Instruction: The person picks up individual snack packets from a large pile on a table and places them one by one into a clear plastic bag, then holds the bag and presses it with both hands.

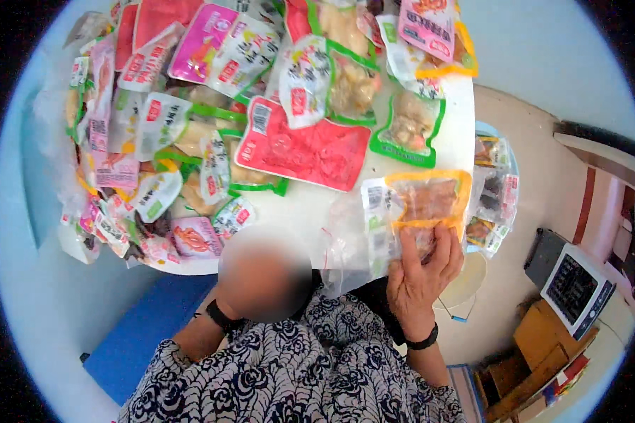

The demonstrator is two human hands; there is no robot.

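Observation:
My right hand (pixel 425 271) reaches over the near edge of the table. Its bent fingers press on a yellow-edged vacuum food packet (pixel 418 241) with brown pieces inside, the thumb at its near side. Just beyond lies a similar yellow-edged packet (pixel 434 194), partly overlapping it. A clear plastic bag (pixel 342 247) spreads out beside and around these two, hanging over the edge. My left hand (pixel 264 275) is at the near edge, left of the bag; a blurred patch covers it, so its fingers and anything in them are hidden. Both wrists wear black bands.
Several food packets (pixel 212 166) pile across the white table (pixel 310 211), with a red packet (pixel 303 144) in the middle. More packets (pixel 492 190) sit on a lower round surface at right. A bucket (pixel 466 282), scale (pixel 578 289) and cardboard box (pixel 540 335) stand beyond.

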